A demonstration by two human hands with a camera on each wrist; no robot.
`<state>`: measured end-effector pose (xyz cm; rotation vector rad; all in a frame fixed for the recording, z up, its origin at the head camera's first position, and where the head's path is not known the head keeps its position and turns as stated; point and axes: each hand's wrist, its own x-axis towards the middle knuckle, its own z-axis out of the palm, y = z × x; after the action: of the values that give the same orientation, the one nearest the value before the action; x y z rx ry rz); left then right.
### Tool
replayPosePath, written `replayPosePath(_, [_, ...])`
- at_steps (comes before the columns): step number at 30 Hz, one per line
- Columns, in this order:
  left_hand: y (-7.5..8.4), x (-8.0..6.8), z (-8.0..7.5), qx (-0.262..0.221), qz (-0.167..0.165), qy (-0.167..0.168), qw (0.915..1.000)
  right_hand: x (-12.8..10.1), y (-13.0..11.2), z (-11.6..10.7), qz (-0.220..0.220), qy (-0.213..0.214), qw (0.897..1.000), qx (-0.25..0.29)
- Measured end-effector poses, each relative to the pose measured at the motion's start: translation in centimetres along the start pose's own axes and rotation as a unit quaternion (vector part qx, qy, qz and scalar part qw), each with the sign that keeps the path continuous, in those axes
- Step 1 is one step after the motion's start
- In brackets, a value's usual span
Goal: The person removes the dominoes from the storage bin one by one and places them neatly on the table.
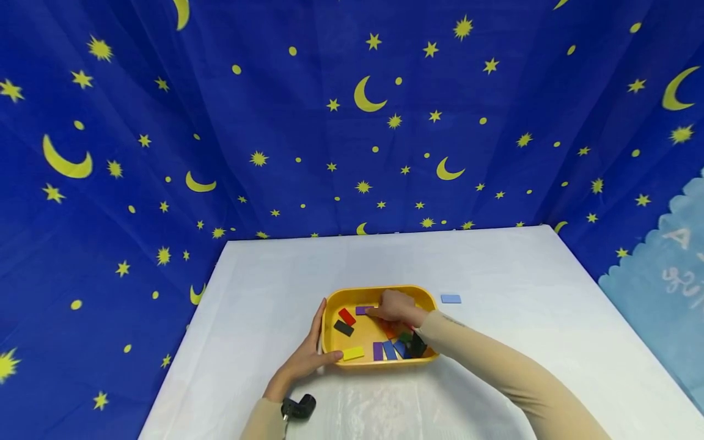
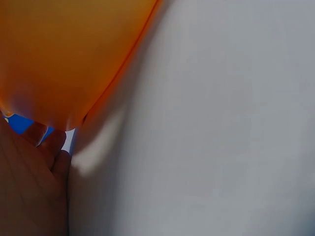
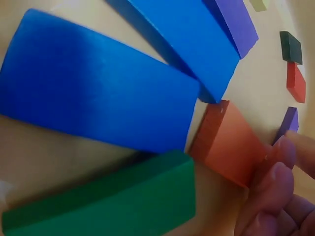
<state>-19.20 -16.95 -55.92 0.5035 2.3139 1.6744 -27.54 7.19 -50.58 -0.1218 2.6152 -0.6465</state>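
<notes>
At the left end of a yellow plastic tub (image 1: 379, 365), my left hand (image 1: 308, 354) grips its wall, thumb over the near corner and fingers along the outside. The left wrist view has the tub's outer wall (image 2: 74, 59) above that hand (image 2: 29, 182). My right hand (image 1: 397, 307) reaches inside from the right, a straight finger touching the end of a purple block (image 1: 361, 310) near the far wall. The right wrist view shows its other fingers (image 3: 273, 187) bent, overlapping an orange-red block (image 3: 231, 145). Blue blocks (image 3: 98, 83) and a green block (image 3: 108, 196) lie nearer that camera.
Inside the tub's left half lie a red block (image 1: 347, 316), a black block (image 1: 343, 328) and a yellow block (image 1: 353, 353). Another purple block (image 1: 377, 351) leans by the near wall. On the white table (image 1: 275, 275), a light blue block (image 1: 451, 299) lies right of the tub.
</notes>
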Motion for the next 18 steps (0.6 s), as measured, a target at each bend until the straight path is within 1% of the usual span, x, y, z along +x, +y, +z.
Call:
replayPosePath(4, [0.1, 0.0, 0.0, -0.001, 0.008, 0.0, 1.0, -0.1, 0.1, -0.1, -0.011, 0.012, 1.0, -0.015])
replayPosePath(7, [0.2, 0.0, 0.0, 0.001, 0.012, 0.001, 0.9999, -0.4, 0.1, -0.2, -0.035, 0.03, 0.998, -0.033])
replayPosePath(9, [0.2, 0.1, 0.0, -0.001, 0.012, -0.001, 0.9999, -0.6, 0.1, -0.3, -0.057, 0.049, 0.996, -0.044])
replayPosePath(11, [0.2, 0.1, 0.0, -0.003, 0.007, -0.006, 1.0, -0.9, 0.1, -0.3, -0.083, 0.079, 0.991, -0.066])
replayPosePath(14, [0.2, 0.0, 0.0, -0.008, 0.004, -0.01, 0.9999, -1.2, 0.0, -0.3, -0.116, 0.13, 0.98, -0.102])
replayPosePath(16, [0.3, -0.1, 0.0, -0.008, 0.0, -0.008, 0.9999, -1.3, -0.1, -0.3, -0.126, 0.149, 0.974, -0.111])
replayPosePath(18, [0.3, -0.1, 0.0, -0.005, 0.005, -0.006, 1.0, -1.1, -0.1, -0.1, -0.129, 0.157, 0.973, -0.108])
